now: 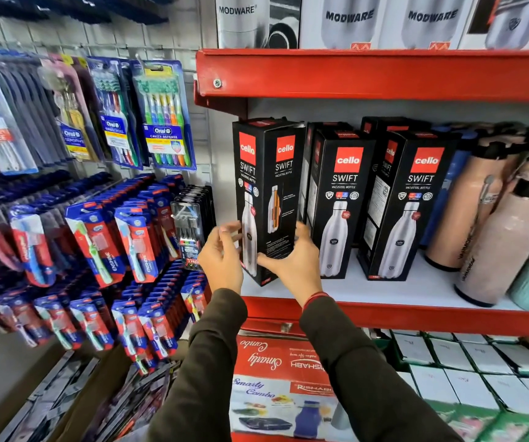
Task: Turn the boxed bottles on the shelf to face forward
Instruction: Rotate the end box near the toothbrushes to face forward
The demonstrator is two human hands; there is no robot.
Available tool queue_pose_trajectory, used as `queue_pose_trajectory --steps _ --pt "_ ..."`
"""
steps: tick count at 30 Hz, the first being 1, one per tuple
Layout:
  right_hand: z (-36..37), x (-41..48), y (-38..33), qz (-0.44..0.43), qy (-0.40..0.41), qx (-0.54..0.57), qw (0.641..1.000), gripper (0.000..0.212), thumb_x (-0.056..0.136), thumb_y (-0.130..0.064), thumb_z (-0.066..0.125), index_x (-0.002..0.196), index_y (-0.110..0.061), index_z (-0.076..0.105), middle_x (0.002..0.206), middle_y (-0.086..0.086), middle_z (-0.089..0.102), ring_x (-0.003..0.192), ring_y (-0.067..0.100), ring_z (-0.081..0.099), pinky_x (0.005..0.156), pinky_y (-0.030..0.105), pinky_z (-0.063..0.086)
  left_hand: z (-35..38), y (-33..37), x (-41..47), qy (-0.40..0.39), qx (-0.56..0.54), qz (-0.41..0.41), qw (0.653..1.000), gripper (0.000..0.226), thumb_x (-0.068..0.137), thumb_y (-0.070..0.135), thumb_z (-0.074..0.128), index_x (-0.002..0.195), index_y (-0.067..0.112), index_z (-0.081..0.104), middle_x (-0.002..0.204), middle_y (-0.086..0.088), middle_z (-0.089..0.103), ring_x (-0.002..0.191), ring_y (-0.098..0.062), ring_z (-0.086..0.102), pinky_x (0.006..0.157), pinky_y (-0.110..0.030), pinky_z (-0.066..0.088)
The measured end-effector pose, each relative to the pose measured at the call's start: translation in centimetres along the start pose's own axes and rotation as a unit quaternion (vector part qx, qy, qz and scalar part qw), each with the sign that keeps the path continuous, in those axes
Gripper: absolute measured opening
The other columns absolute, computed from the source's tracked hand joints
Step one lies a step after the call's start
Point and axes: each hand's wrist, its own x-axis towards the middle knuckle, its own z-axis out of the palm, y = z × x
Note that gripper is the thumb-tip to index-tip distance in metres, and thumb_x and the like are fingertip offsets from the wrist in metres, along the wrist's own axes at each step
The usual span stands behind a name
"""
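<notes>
The leftmost black bottle box (268, 199) is stood at the left end of the red shelf (416, 314), turned so that one corner edge faces outward, just left of two more boxes (341, 202) whose fronts face forward. Its lower right side is gripped by the right hand (295, 263), thumb across the front and fingers curled round the far side, wrist bent upward. The left hand (221, 253) is raised just left of the box with fingers spread open, and whether it is touched cannot be told.

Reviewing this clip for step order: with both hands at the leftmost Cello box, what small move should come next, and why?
Probably a slight twist of the leftmost Cello box until its bottle face squares to the aisle. It stands corner-on, showing two faces, while the two neighbouring boxes already face forward. The right hand grips its lower part; the left hand is open beside it.
</notes>
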Motion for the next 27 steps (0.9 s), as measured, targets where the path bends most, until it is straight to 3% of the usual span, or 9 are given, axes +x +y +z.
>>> queue_pose_trajectory --steps 4,8,12,14,16,18,22,27 --pt "-0.2 0.1 0.1 -0.001 -0.018 0.009 1.000 0.088 0.053 -0.042 0.084 0.130 -0.027 0.045 0.119 -0.004 0.066 0.112 0.015 0.064 0.095 0.038 0.055 0.1 -0.4 1.8 -0.077 0.102 -0.014 0.992 0.031 0.102 0.019 0.042 0.128 0.018 0.059 0.123 0.004 0.062 0.123 -0.017 0.056 0.094 -0.014 0.040" --pt "-0.5 0.4 -0.3 -0.010 -0.051 0.028 0.998 0.101 0.062 -0.032 0.081 0.149 -0.026 0.030 0.142 -0.002 0.052 0.132 0.011 0.049 0.112 0.031 0.041 0.3 -1.0 2.5 -0.119 0.118 -0.093 0.981 0.042 0.105 0.024 0.039 0.145 0.013 0.044 0.149 -0.006 0.047 0.134 -0.015 0.042 0.106 -0.022 0.028" --pt "-0.8 0.6 -0.2 -0.017 -0.077 0.013 0.997 0.099 0.076 -0.020 0.076 0.155 -0.024 0.018 0.156 0.003 0.036 0.144 0.014 0.033 0.118 0.029 0.028 0.0 -1.3 1.8 -0.118 0.099 -0.094 0.984 0.042 0.105 0.025 0.039 0.145 0.017 0.044 0.149 -0.007 0.048 0.137 -0.021 0.044 0.117 -0.041 0.034" --pt "-0.9 0.6 -0.2 -0.024 -0.076 -0.006 0.997 0.088 0.081 -0.016 0.070 0.155 -0.023 0.022 0.155 0.006 0.039 0.143 0.017 0.037 0.118 0.033 0.032 0.1 -1.5 1.6 -0.118 0.102 -0.078 0.985 0.040 0.104 0.024 0.041 0.143 0.017 0.046 0.146 -0.006 0.051 0.134 -0.021 0.048 0.114 -0.038 0.037" --pt "-0.9 0.6 -0.2 -0.031 -0.068 -0.015 0.997 0.079 0.085 -0.010 0.064 0.153 -0.025 0.027 0.148 0.005 0.048 0.135 0.019 0.047 0.113 0.028 0.036 0.4 -1.6 1.3 -0.121 0.113 -0.050 0.985 0.036 0.103 0.022 0.043 0.138 0.017 0.050 0.138 -0.003 0.056 0.122 -0.013 0.055 0.103 -0.015 0.040" --pt "-0.8 0.7 -0.2 -0.037 -0.070 -0.019 0.997 0.076 0.086 -0.002 0.057 0.152 -0.025 0.027 0.144 0.004 0.051 0.132 0.019 0.050 0.112 0.025 0.037 0.6 -1.7 1.1 -0.125 0.121 -0.029 0.984 0.031 0.103 0.020 0.044 0.133 0.018 0.053 0.126 0.003 0.059 0.104 0.002 0.058 0.082 0.004 0.037" --pt "-0.6 0.8 0.3 -0.031 -0.088 -0.031 0.995 0.076 0.089 0.006 0.049 0.154 -0.023 0.023 0.150 0.006 0.047 0.139 0.021 0.044 0.114 0.041 0.039 0.8 -2.2 0.9 -0.135 0.133 -0.010 0.982 0.032 0.102 0.018 0.044 0.133 0.013 0.053 0.125 -0.001 0.063 0.108 -0.010 0.058 0.078 0.006 0.037" --pt "-0.4 0.7 1.0 -0.031 -0.074 -0.039 0.996 0.075 0.090 0.006 0.048 0.154 -0.022 0.022 0.147 0.010 0.050 0.136 0.024 0.047 0.116 0.037 0.035 0.9 -2.6 0.5 -0.129 0.141 -0.009 0.982 0.033 0.102 0.021 0.045 0.134 0.018 0.052 0.119 0.007 0.061 0.102 -0.002 0.058 0.077 0.005 0.038"
